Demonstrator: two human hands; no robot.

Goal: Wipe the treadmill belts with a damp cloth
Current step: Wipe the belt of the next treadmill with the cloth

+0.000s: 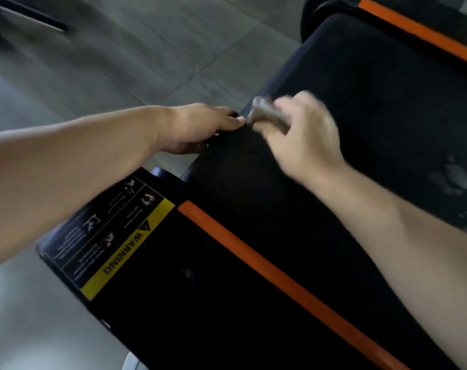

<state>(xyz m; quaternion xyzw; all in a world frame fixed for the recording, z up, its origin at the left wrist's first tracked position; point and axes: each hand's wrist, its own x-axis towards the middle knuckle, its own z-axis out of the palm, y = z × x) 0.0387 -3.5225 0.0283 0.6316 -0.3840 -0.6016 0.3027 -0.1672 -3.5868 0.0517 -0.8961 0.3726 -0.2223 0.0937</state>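
Wiping near the belt (360,102) end: I see right hand (301,137) bunched round a blurred, probably grey cloth (267,113); left hand (200,126) rests flat-fingered at nine o'clock; smudges (451,177) at three o'clock unwiped.

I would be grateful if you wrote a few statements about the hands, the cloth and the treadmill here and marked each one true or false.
1. The right hand holds a grey cloth. True.
2. The left hand grips a spray bottle. False: it holds nothing and rests on the edge of the belt.
3. The stripe beside the belt is blue. False: it is orange.
4. The warning label has a yellow band. True.
5. The floor is covered in red carpet. False: it is grey tiles.
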